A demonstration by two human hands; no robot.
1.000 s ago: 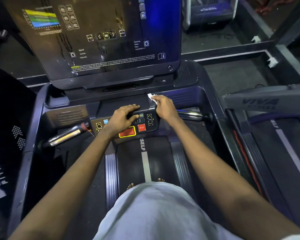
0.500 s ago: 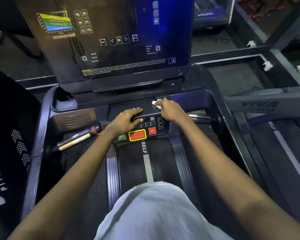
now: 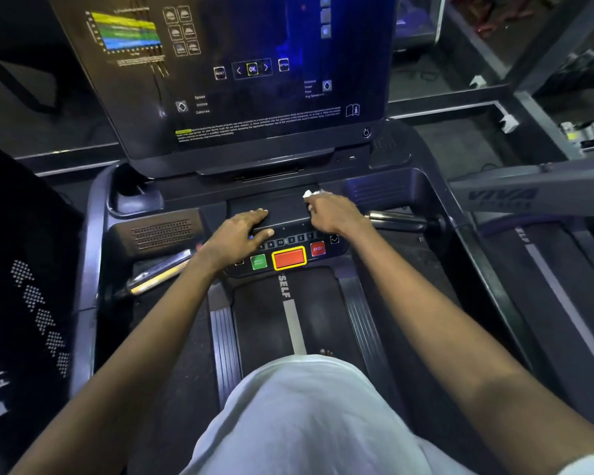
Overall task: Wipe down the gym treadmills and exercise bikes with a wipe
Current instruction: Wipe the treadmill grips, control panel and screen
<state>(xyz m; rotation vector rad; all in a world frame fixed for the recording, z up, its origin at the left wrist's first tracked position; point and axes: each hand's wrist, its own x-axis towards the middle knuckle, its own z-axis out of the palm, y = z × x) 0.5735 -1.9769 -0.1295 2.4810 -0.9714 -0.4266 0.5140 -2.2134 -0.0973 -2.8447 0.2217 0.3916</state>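
Observation:
I stand on a dark treadmill (image 3: 288,323) facing its console. My right hand (image 3: 336,214) holds a small white wipe (image 3: 311,193) against the flat ledge (image 3: 271,209) above the button panel (image 3: 288,250); only a corner of the wipe shows past my fingers. My left hand (image 3: 240,231) rests flat on the front edge of that ledge, fingers straight, thumb beside the number keys. The big dark screen (image 3: 247,73) rises behind the ledge.
Metal grip bars stick out at the left (image 3: 158,274) and right (image 3: 391,217) of the panel. A cup holder (image 3: 134,197) sits at the console's left. A second treadmill's arm (image 3: 528,193) and belt lie to the right, a dark branded panel (image 3: 24,303) to the left.
My right hand has stayed with the wipe at the ledge's right end, and my left hand has kept its place on the ledge. The head camera has tilted, shifting the console in view.

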